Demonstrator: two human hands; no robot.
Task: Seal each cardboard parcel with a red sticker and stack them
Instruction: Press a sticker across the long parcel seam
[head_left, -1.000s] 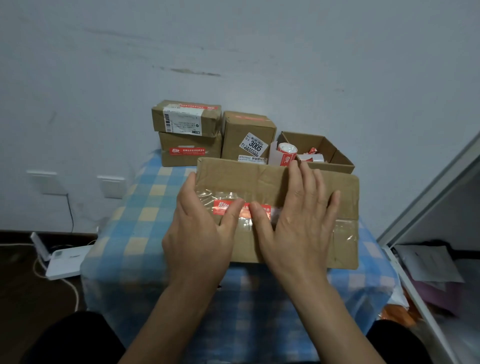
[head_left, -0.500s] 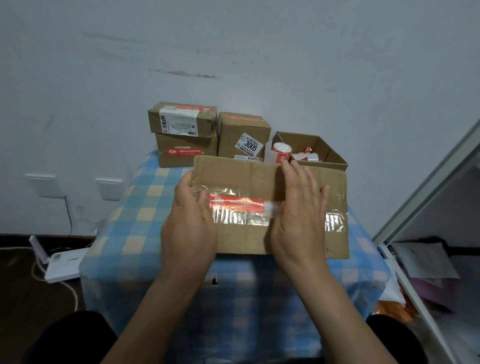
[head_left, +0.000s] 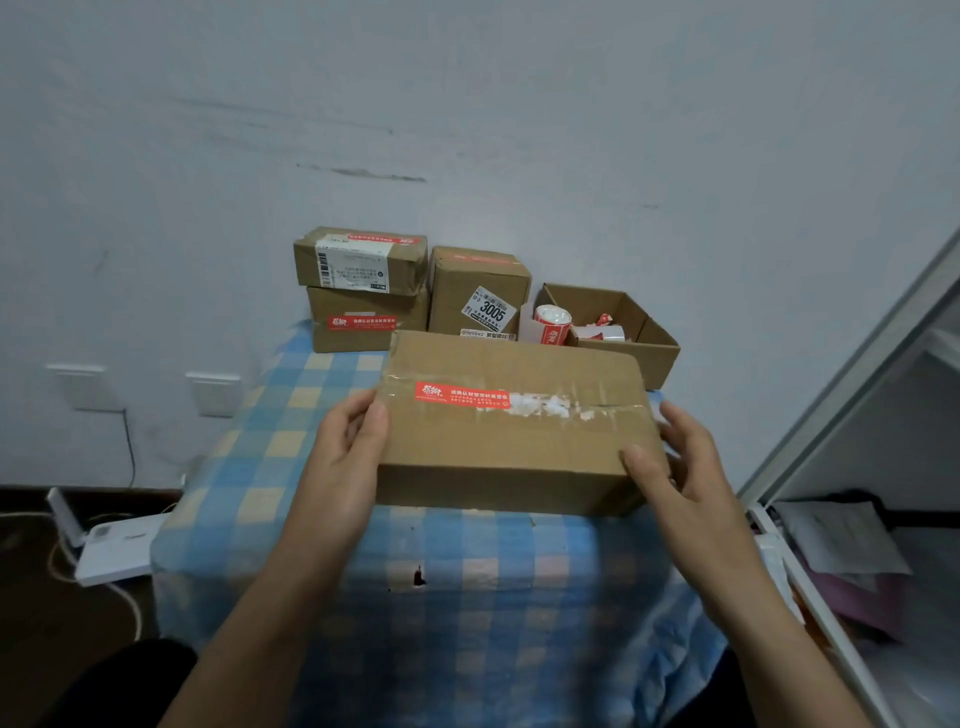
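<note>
Pale wall (head_left: 467, 104) behind; blue-checked table (head_left: 270, 457) in front, cloth-covered. At rear of table: two sealed parcels stacked at left (head_left: 363, 291), a taller parcel w/ "3005" label (head_left: 478, 291) beside them, then an open carton (head_left: 623, 322) w/ sticker roll (head_left: 553, 322) standing against its left edge.

Current parcel (head_left: 514, 426): centre of table, flat. Red sticker (head_left: 462, 397) laid along top seam, left of centre, over clear tape. White torn-paper residue immediately right of sticker; right part of seam covered by tape only, as far as visible.

Left hand (head_left: 343, 467): fingers curled round left end of parcel, thumb on top edge, gripping. Right hand (head_left: 675, 457): thumb pressed to near right corner, fingers wrapped behind right end, gripping. Parcel either just lifted or resting on cloth; cannot tell which.

Step, judged: sealing done; lift and transfer to rear stacks next.

Risks:
- Sticker bonded partly to glossy tape, so weak adhesion; edge may peel during handling.
- Parcel wider than rear parcels. If placed on two-high stack, overhang and tipping probable.
- Forward travel may strike "3005" parcel, or sticker roll, toppling roll off carton edge.
- Loose cloth may drag w/ parcel if slid, not lifted.
</note>
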